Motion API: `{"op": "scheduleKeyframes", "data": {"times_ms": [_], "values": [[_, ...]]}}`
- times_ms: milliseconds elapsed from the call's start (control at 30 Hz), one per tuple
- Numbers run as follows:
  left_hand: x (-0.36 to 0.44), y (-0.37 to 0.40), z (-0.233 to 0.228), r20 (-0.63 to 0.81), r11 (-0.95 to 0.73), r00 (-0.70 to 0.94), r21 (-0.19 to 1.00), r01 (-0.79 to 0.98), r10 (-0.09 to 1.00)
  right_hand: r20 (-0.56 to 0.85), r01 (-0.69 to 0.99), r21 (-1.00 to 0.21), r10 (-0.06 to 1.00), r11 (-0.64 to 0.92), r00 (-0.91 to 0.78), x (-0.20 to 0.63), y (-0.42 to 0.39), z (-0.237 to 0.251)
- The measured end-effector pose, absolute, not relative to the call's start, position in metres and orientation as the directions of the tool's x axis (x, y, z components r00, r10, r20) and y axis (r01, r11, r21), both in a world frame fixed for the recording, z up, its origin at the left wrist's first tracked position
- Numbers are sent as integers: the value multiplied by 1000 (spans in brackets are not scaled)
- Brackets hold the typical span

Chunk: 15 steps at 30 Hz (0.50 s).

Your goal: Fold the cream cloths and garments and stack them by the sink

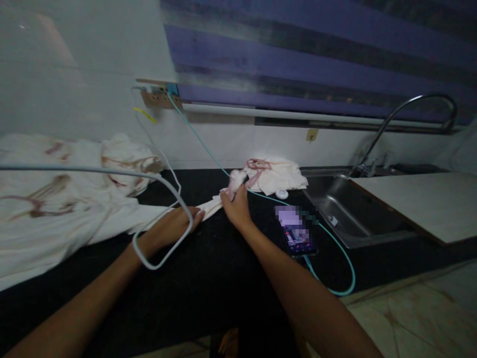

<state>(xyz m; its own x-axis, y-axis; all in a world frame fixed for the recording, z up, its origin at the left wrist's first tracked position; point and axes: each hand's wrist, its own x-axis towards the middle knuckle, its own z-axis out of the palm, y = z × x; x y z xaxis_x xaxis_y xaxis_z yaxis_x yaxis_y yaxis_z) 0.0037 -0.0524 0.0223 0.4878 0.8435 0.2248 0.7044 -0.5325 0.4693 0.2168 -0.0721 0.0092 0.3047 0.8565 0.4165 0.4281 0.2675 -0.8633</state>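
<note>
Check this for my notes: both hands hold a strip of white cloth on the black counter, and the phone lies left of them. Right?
Not quite. The head view shows the phone lying right of the hands, toward the sink. The left hand and right hand do hold the white cloth on the black counter.

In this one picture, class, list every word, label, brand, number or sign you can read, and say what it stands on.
None can be read.
Phone screen: lit, but its content is blurred out.
Wall socket: no legible marking.
Small wall plate: too small and dim to read.
Cloth under the left hand and right hand: only reddish patterning, no letters.
</note>
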Motion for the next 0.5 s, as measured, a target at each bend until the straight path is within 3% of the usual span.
{"op": "scheduleKeyframes", "data": {"times_ms": [100, 200, 333, 500], "values": [[23, -65, 15, 213, -611, 584, 436, 661, 783, 521, 509, -689, 840, 517, -148, 204, -78, 8], [37, -78, 10, 285, -668, 620, 482, 567, 731, 502, 485, -594, 767, 641, -400, 200, -81, 12], [43, -88, 9, 349, -729, 661, 500, 468, 664, 453, 481, -622, 785, 618, -423, 204, -83, 20], [42, -90, 15, 329, -756, 709, 484, 440, 624, 434, 504, -658, 829, 559, -353, 209, -91, 27]]}}
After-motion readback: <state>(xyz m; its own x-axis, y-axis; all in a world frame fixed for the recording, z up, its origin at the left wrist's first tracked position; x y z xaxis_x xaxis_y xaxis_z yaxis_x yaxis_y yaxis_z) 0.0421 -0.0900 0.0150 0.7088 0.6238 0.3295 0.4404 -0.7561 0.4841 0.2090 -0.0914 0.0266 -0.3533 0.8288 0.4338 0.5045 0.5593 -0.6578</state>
